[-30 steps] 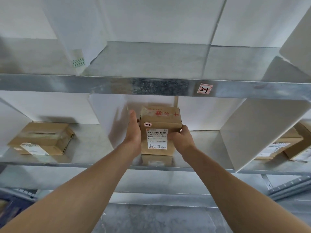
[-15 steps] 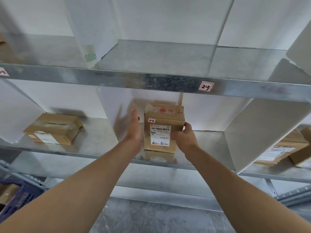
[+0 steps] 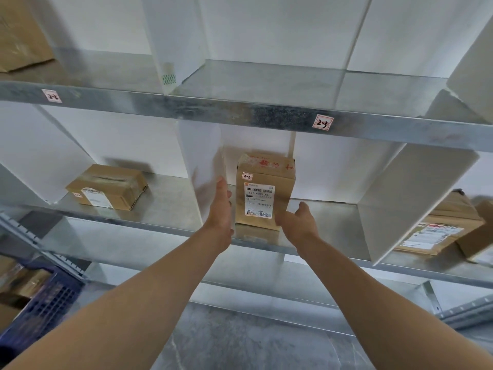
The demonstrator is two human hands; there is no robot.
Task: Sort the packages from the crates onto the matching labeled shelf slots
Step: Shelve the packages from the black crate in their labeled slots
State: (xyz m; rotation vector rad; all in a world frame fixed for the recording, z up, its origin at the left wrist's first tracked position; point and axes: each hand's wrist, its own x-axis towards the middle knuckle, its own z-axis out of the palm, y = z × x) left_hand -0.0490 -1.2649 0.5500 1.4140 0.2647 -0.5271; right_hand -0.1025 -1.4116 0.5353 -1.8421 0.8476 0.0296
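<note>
Both hands are letting go: the left hand point(image 3: 221, 209) is hovering with straight fingers just beside one side face of the tall brown cardboard box point(image 3: 264, 193), with a thin gap showing between them; the right hand point(image 3: 300, 222) is hanging open with relaxed, spread fingers at the box's lower corner, its thumb overlapping that corner, so I cannot tell whether it is touching. Half a second ago the right fingers were curling round that edge and the left palm was lying against the opposite face; that clamp is now coming off, and the box is standing upright on its own.

The box is resting on the galvanised metal shelf point(image 3: 333, 222), below the small red-bordered paper label point(image 3: 323, 122) marked 2-3 and a little to the left of it; a white divider panel point(image 3: 202, 161) is closing the slot off further left of the label. A little sticker point(image 3: 247, 177) on the box is showing the same number, so this placement is looking correct and finished.

The dark blue plastic crate point(image 3: 50, 303) is sitting far below and left of the label; judging by the task, the hands are probably heading back there for another package. The box is narrow for its height, so a brushing thumb could tip it.
</note>
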